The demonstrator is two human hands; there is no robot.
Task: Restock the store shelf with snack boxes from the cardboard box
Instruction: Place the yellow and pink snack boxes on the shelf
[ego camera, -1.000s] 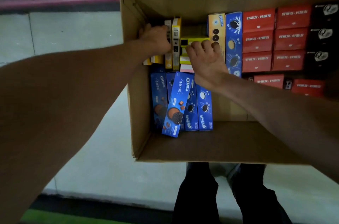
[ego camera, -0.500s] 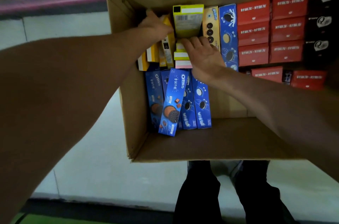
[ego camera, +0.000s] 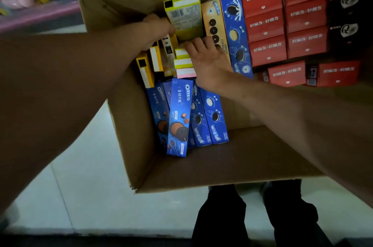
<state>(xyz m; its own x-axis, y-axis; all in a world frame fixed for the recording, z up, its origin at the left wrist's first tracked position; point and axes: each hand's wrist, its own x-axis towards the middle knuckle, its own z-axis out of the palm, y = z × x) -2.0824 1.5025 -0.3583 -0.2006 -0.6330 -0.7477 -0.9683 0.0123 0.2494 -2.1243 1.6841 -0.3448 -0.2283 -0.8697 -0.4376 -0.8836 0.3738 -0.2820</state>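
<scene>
Head: red boxes [ego camera: 264,22] beside blue boxes [ego camera: 236,34].

An open cardboard box [ego camera: 129,117] holds blue Oreo boxes [ego camera: 178,117] at near left, red boxes [ego camera: 264,22] at far right, and a raised yellow box [ego camera: 186,16] at far left.

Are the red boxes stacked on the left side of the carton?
No, the red boxes fill the carton's right side, beside the black ones.
</scene>
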